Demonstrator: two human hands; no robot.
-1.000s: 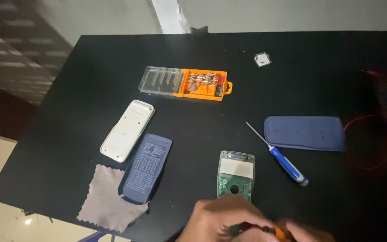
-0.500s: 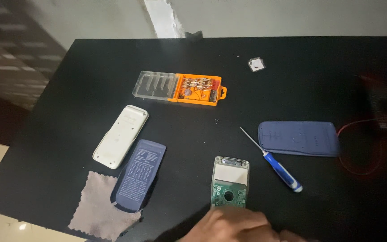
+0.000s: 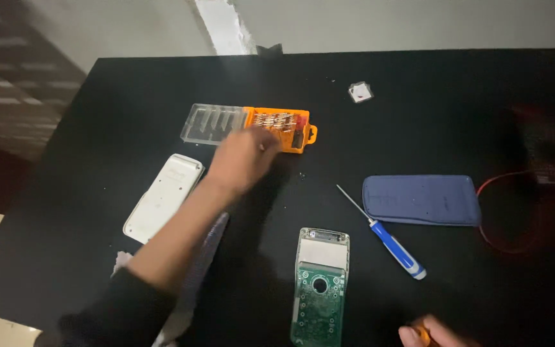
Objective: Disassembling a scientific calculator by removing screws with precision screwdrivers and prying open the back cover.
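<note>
Left hand [image 3: 244,157]: bare, no ring or glove visible; blurred.
Left forearm: bare from the wrist to near the elbow.
Left sleeve [image 3: 120,315]: black fabric, pushed up, its edge near the elbow.
Right hand [image 3: 433,334]: bare, only partly in view at the near edge.

Black surface [image 3: 457,103]: white back cover [image 3: 164,197] at 9 o'clock, green circuit board [image 3: 319,289] at 6, blue-handled screwdriver [image 3: 387,238] beside it. Blue cover [image 3: 422,200] at 3, red wire [image 3: 515,212] touching its right end. Small white square piece [image 3: 360,92] at 1.
</note>
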